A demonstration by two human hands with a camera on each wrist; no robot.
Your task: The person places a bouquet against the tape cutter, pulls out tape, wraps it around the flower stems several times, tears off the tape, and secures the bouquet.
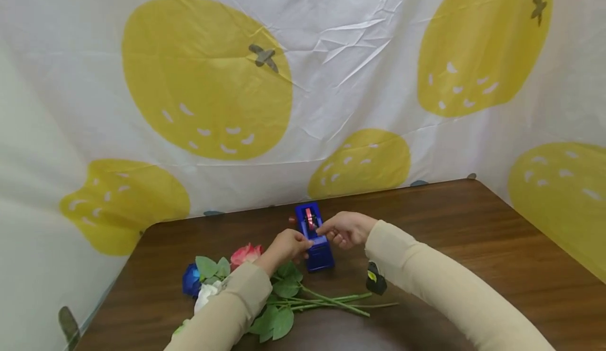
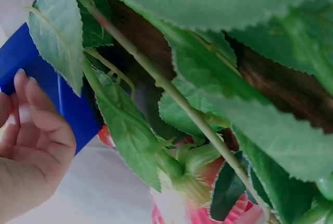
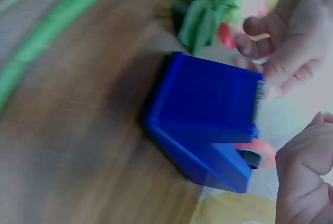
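A blue tape dispenser (image 1: 320,257) stands on the table with a red-and-pink tape roll (image 1: 310,219) in its far half. My left hand (image 1: 289,246) is at the dispenser's left side, its bent fingers by the serrated cutter edge (image 3: 258,102). Its fingertips (image 2: 22,76) overlap the blue plastic in the left wrist view; whether they pinch anything is unclear. On the other side, my right hand (image 1: 347,230) has curled fingers, with thumb and forefinger close to the roll. In the right wrist view this right hand (image 3: 307,172) is partly cut off, and any tape between its fingers is hidden.
Artificial roses lie left of the dispenser: a pink rose (image 1: 246,253), a blue rose (image 1: 191,280) and a white rose (image 1: 205,294). Their green stems (image 1: 331,303) cross the near part of the brown table (image 1: 450,224). A lemon-print cloth (image 1: 303,103) hangs behind.
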